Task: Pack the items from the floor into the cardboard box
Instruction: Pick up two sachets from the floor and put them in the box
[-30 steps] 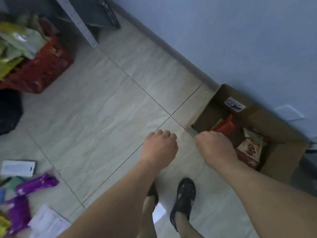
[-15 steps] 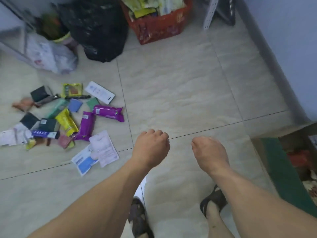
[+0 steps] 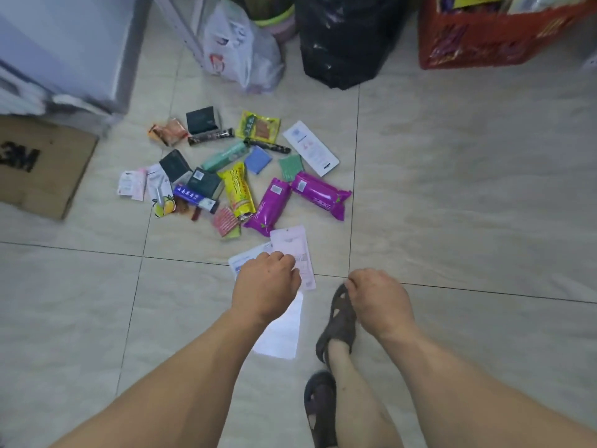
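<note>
Left hand [image 3: 265, 286] fingers curled over a pale pink packet [image 3: 295, 253], grip unclear, right hand [image 3: 378, 297] loosely curled, holding nothing, packets [image 3: 245, 176] scattered on the tiles beyond, purple, yellow, green, white, view now swung off the box, pile nearer.

My left hand [image 3: 266, 284] hangs with curled fingers over the pale pink sachet [image 3: 295, 253] and the white-blue packet [image 3: 247, 260] on the tiled floor [image 3: 452, 205]; contact cannot be confirmed. My right hand [image 3: 378, 295] hangs loosely curled above my sandal [image 3: 339, 324], holding nothing. Beyond lie two purple packs [image 3: 319, 194], a yellow pack [image 3: 239, 192] and other small packets. A 3M cardboard box [image 3: 42, 166] sits at the left edge.
</note>
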